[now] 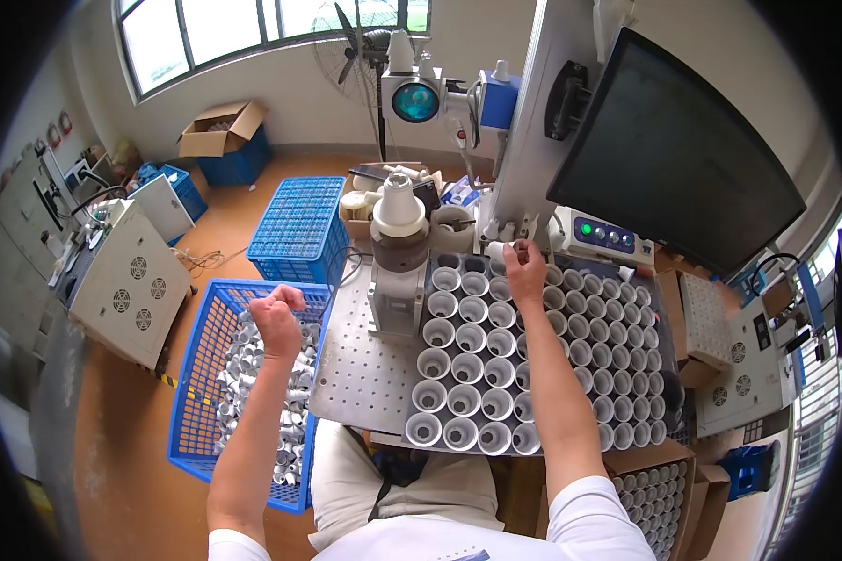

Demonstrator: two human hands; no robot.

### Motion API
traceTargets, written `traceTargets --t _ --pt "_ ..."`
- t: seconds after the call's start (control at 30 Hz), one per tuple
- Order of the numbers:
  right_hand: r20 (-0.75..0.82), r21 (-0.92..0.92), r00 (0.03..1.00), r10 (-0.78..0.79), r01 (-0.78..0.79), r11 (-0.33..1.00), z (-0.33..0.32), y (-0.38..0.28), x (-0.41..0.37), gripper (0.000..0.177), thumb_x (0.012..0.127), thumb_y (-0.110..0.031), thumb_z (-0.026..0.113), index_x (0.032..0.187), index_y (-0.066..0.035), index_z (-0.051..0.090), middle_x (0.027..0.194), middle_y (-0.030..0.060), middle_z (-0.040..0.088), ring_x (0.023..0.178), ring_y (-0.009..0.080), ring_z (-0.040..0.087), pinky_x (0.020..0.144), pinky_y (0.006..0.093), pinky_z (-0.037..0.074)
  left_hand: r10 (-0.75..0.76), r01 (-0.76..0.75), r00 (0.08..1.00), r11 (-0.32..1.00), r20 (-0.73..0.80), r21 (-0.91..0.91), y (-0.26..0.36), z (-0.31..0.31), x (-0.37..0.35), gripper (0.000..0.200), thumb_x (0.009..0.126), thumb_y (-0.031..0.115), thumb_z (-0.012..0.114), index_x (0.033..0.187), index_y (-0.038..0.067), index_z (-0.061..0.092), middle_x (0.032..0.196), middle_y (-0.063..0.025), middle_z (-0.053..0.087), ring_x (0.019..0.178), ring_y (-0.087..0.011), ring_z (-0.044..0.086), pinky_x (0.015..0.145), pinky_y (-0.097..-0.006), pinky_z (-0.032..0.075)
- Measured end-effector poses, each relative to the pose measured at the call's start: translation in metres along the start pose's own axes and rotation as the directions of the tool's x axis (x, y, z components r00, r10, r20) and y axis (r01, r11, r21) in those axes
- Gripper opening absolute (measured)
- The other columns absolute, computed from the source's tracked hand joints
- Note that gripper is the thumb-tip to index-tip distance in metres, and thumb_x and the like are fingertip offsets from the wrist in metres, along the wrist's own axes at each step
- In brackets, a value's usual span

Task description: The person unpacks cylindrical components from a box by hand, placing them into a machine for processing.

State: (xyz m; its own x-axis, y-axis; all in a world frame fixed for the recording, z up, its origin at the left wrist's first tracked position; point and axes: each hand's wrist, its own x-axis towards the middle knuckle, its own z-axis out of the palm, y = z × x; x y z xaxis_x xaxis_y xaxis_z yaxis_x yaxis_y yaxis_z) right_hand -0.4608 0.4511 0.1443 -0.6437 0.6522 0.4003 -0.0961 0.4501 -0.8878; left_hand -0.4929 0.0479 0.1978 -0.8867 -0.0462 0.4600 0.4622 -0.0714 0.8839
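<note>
My left hand [278,316] is closed above the blue basket [193,374] of small white and grey parts; whatever its curled fingers hold is hidden. My right hand [524,266] pinches a white cup-shaped part [498,251] at the back edge of a dark tray [453,261]. Rows of white cups [463,400] stand upright on that tray, their open ends up. Between my hands, a white cone-shaped part [399,208] sits on the round grey fixture [400,251] of the machine.
A perforated metal plate [355,374] lies left of the tray. Behind it are a stacked blue crate [299,220] and a lens head [414,101]. A monitor [678,150] and a control box [603,234] stand at the right. A carton of cups [655,496] is low right.
</note>
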Motion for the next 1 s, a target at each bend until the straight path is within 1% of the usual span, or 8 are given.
traceTargets --t 0.43,0.6,0.7,0.73,0.77,0.83,0.87,1.0 --pt "0.001 0.045 1.000 0.003 -0.003 0.999 0.000 0.002 0.000 0.034 0.076 -0.025 0.065 0.096 0.001 0.058 0.067 0.0051 0.054 0.061 0.0150 0.051 0.060 0.0294 0.044 0.062 -0.062 0.996 0.998 -0.060 -0.004 0.035 0.019 0.037 0.019 0.061 0.004 0.035 0.055 -0.006 0.050 0.061 -0.0091 0.055 0.060 -0.0142 0.050 0.060 -0.0246 0.041" --pt "-0.056 0.063 0.998 -0.001 0.004 0.998 0.003 0.018 0.009 0.032 0.072 -0.017 0.067 0.094 0.001 0.052 0.074 0.0063 0.057 0.065 0.0149 0.054 0.062 0.0282 0.045 0.232 -0.244 0.966 0.965 0.117 0.095 0.073 0.078 0.090 0.026 0.068 0.005 0.036 0.067 -0.008 0.059 0.081 -0.0142 0.065 0.078 -0.0187 0.057 0.079 -0.0308 0.046" --pt "-0.024 0.407 0.996 0.086 -0.069 0.911 -0.001 -0.051 0.009 0.030 0.071 -0.014 0.067 0.090 -0.001 0.047 0.079 0.0058 0.056 0.067 0.0131 0.055 0.064 0.0261 0.046 0.083 -0.120 0.966 0.983 0.245 0.140 0.083 0.126 0.105 0.027 0.078 0.006 0.032 0.084 -0.002 0.057 0.102 -0.0115 0.064 0.098 -0.0206 0.052 0.094 -0.0315 0.038" --pt "0.039 0.433 0.999 0.029 -0.043 0.900 -0.001 -0.074 0.011 0.029 0.072 -0.012 0.067 0.089 -0.002 0.046 0.079 0.0052 0.055 0.068 0.0122 0.054 0.064 0.0257 0.046 0.075 -0.114 0.953 0.986 0.295 0.119 0.087 0.139 0.104 0.027 0.079 0.007 0.033 0.077 0.001 0.060 0.096 -0.0109 0.064 0.089 -0.0206 0.051 0.090 -0.0302 0.039" --pt "0.100 0.462 0.995 -0.029 -0.021 0.887 0.000 -0.099 0.015 0.028 0.072 -0.010 0.067 0.087 -0.003 0.044 0.079 0.0046 0.054 0.069 0.0113 0.054 0.065 0.0252 0.046 0.109 -0.208 0.946 0.927 0.306 0.313 0.084 0.152 0.100 0.026 0.079 0.009 0.035 0.070 0.004 0.058 0.093 -0.0107 0.063 0.086 -0.0202 0.049 0.087 -0.0296 0.039" --pt "0.205 0.617 0.967 -0.152 -0.007 0.787 0.012 -0.159 0.009 0.028 0.074 -0.006 0.068 0.085 -0.005 0.042 0.078 0.0031 0.051 0.070 0.0090 0.052 0.065 0.0245 0.046 0.110 -0.238 0.939 0.891 0.327 0.386 0.081 0.162 0.098 0.027 0.078 0.011 0.036 0.059 0.006 0.054 0.087 -0.0100 0.061 0.079 -0.0191 0.046 0.084 -0.0282 0.039" --pt "0.238 0.727 0.945 -0.223 -0.021 0.686 0.023 -0.189 0.000 0.028 0.075 -0.005 0.068 0.084 -0.006 0.041 0.077 0.0021 0.049 0.070 0.0077 0.051 0.065 0.0242 0.045 0.084 -0.181 0.939 0.945 0.333 0.271 0.082 0.162 0.099 0.028 0.077 0.011 0.035 0.055 0.007 0.051 0.083 -0.0095 0.060 0.076 -0.0184 0.045 0.082 -0.0273 0.039" --pt "0.342 0.571 0.847 -0.407 0.157 0.806 0.062 -0.204 -0.015 0.031 0.077 -0.008 0.071 0.075 -0.008 0.040 0.085 0.0055 0.058 0.078 0.0090 0.052 0.069 0.0252 0.044 -0.084 0.119 0.931 0.990 0.355 -0.080 0.112 0.114 0.099 0.028 0.073 0.012 0.030 0.048 0.008 0.043 0.067 -0.0089 0.058 0.067 -0.0166 0.046 0.075 -0.0250 0.041"
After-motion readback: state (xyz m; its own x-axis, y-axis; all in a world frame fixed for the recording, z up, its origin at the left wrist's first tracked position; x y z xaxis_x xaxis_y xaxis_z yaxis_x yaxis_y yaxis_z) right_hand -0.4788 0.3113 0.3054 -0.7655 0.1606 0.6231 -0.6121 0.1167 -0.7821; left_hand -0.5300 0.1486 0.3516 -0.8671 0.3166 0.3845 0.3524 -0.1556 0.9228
